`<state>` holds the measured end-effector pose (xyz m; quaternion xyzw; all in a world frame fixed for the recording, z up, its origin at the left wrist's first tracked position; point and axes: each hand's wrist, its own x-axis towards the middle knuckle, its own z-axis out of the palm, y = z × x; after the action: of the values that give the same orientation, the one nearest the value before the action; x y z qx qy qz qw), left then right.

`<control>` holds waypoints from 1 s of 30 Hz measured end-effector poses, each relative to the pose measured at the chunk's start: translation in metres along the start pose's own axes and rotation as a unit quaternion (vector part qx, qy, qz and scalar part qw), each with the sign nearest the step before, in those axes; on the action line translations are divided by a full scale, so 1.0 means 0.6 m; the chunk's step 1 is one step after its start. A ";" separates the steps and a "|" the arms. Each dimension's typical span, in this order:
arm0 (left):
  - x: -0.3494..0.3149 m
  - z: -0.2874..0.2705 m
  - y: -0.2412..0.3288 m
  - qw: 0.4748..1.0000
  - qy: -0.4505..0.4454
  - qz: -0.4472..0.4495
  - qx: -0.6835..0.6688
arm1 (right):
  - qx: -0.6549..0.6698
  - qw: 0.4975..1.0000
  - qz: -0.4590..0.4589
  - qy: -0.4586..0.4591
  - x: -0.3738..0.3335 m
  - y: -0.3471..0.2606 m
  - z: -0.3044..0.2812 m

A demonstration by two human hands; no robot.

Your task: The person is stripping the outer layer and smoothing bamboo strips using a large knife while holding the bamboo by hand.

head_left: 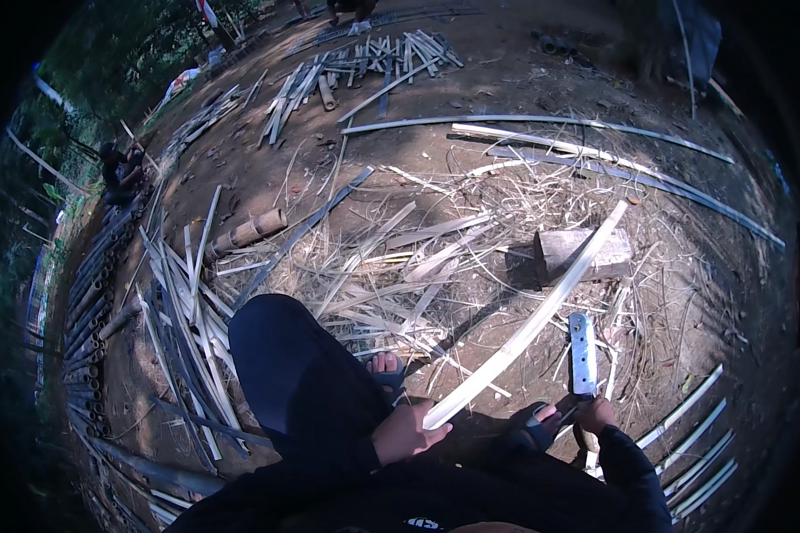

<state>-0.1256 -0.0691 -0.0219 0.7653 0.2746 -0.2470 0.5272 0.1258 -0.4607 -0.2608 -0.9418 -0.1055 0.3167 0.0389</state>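
Note:
My left hand (404, 433) is closed round the near end of a long pale bamboo strip (535, 329). The strip slants away to the right, and its far end passes over a short wooden log block (556, 254) on the ground. Low on the right, my right hand (596, 414) grips the handle of a broad knife (583, 357). Its flat metal blade has a few holes and points away from me, right of the strip and apart from it. Part of the handle is hidden by my fingers.
Split bamboo pieces and shavings (436, 240) litter the ground ahead. A bamboo section (249, 233) lies left of them, near dark bamboo poles (89, 293). More strips (698, 444) lie at right. Another person (123, 173) sits far left; stacked strips (364, 67) lie at the back.

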 end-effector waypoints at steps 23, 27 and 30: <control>0.109 -0.001 -0.013 0.989 -0.086 -0.041 -0.114 | 0.301 0.904 0.053 0.299 -0.072 -0.101 -0.060; 0.114 0.038 -0.018 0.976 0.145 0.096 0.133 | 0.276 0.912 -0.140 0.271 -0.142 -0.182 -0.142; 0.121 0.053 -0.015 0.970 0.154 0.082 0.167 | 0.125 0.921 -0.286 0.232 -0.164 -0.215 -0.157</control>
<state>-0.0815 -0.0850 -0.0869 0.8911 0.2435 -0.1245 0.3622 0.0837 -0.3575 -0.1096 -0.9059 -0.3182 0.0755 0.2689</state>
